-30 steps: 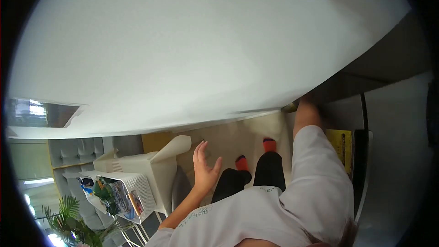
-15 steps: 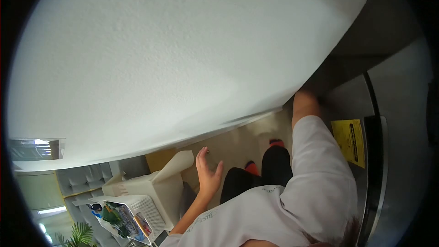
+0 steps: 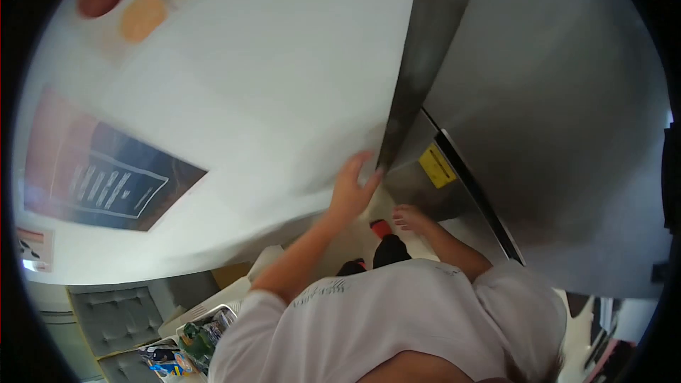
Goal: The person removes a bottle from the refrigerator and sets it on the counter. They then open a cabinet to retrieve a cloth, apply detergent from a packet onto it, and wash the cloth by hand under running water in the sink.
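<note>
Near smooth white wall [image 3: 284, 85] | left hand [image 3: 351, 190] curved | right hand [image 3: 411, 218] bent

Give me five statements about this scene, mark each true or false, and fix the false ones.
1. The right hand holds a bottle. False: no object shows in it.
2. The left hand is open, its thumb apart from the fingers. True.
3. The yellow label is on the white wall. False: it is on a grey surface.
4. A poster with white lettering is on the white wall. True.
5. The socks are green. False: they are red.
</note>
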